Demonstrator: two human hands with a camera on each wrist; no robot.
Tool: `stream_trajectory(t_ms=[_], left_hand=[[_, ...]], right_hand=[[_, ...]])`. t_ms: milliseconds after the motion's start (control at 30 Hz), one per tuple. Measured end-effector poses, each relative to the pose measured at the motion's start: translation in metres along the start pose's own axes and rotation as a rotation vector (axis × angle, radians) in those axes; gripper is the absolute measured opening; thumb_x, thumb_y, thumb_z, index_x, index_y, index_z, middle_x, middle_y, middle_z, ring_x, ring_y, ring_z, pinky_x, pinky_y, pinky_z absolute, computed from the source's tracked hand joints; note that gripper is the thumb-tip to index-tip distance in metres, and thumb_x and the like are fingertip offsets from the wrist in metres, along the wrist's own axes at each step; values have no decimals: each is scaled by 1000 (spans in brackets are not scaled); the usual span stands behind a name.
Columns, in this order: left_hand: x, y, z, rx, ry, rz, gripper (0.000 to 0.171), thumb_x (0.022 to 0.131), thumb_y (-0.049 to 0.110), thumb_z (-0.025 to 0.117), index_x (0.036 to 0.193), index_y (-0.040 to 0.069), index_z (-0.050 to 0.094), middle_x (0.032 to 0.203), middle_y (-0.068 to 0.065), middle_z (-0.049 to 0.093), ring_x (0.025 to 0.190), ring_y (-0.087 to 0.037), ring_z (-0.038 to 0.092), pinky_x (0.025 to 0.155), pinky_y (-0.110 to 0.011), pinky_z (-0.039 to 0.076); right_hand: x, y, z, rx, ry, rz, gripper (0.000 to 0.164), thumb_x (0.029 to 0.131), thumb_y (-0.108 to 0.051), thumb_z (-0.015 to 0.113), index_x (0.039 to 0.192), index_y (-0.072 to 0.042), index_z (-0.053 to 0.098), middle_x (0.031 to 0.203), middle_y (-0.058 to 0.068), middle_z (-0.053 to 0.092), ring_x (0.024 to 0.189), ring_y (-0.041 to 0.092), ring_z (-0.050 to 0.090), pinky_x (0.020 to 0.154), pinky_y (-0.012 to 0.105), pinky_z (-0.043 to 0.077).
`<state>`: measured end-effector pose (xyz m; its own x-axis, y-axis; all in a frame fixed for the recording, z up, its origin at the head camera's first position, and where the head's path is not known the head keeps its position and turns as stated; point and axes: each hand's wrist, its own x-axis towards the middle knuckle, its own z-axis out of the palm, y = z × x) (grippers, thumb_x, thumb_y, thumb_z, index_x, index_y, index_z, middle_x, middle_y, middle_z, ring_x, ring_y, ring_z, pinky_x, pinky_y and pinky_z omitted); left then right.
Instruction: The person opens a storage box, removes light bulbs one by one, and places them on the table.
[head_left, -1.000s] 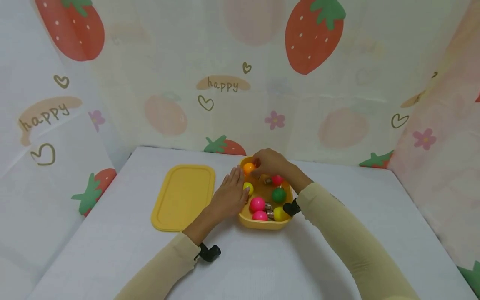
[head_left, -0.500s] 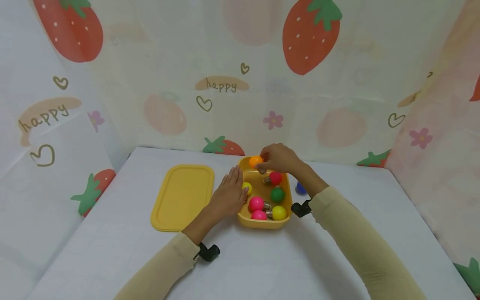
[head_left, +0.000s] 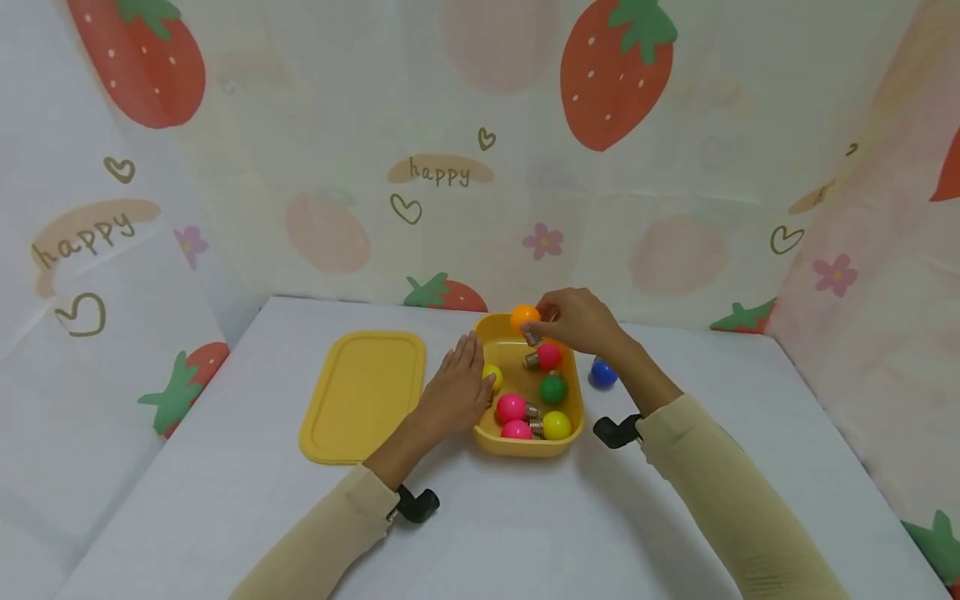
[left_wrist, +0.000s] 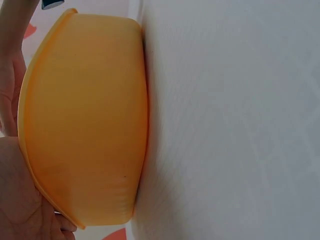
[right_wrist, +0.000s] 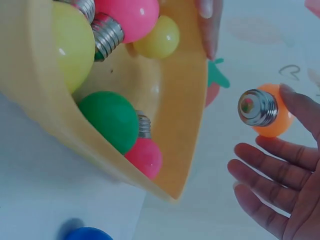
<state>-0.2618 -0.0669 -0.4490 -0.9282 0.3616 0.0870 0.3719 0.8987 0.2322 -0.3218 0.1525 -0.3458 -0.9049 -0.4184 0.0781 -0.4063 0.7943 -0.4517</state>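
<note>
I pinch the orange bulb (head_left: 525, 317) between the thumb and forefinger of my right hand (head_left: 577, 319), the other fingers spread clear of it. It hangs in the air at the far end of the tub (head_left: 527, 448), metal base tipped down; whether it sits right over the rim, I can't tell. My left hand (head_left: 456, 390) lies straight-fingered along the tub's left side.

The round glass gives my two fingertips little to hold, so a loose pinch could let it slip. If I come in low, the base could knock the red bulb (head_left: 550, 357) or catch the rim. The blue bulb (head_left: 603, 373), on the table under my forearm, could roll if brushed.

My left thumb partly covers one yellow bulb (head_left: 492, 377); the near wall cuts off a pink bulb (head_left: 516, 430). From my left wrist, only the tub's outside shows.
</note>
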Motion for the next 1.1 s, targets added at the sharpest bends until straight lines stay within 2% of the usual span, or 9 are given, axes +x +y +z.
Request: stream_trajectory(t_ms=[233,467,733,933,1100], left_hand=[[0,0,-1,11,15,8,67,110,36,34,158,-7,16,168,-21,9,156,-33,7,125,-46,12],[0,1,2,2,16,10,68,110,36,34,158,-8,15,168,-22,10,156,-33,7,125,-46,12],[-1,2,1,3,22,12,67,110,36,35,158,-9,18,167,-23,12,155,-35,10,124,-48,14],[0,2,2,5,9,-1,68,110,37,34,159,-7,15,168,-20,8,156,-32,6,125,-46,12],[0,2,1,7,4,-5,68,111,37,33,159,-6,13,169,-20,7,156,-32,6,125,-45,11]], right_hand=[[-16,6,-6,58,63,48,47,91,-46,74,113,-5,73,108,10,72,98,27,66,82,42,60],[-33,13,-12,117,100,96,45,92,-42,75,115,-4,72,107,10,72,99,28,66,85,43,59],[-49,19,-19,155,128,111,45,93,-42,73,115,-3,71,106,11,72,98,29,66,78,41,60],[-62,21,-21,175,159,125,48,94,-41,73,119,-1,69,108,14,72,99,30,66,83,44,60],[-72,26,-19,224,179,172,49,93,-44,72,118,-2,69,107,13,72,99,30,65,85,45,59]])
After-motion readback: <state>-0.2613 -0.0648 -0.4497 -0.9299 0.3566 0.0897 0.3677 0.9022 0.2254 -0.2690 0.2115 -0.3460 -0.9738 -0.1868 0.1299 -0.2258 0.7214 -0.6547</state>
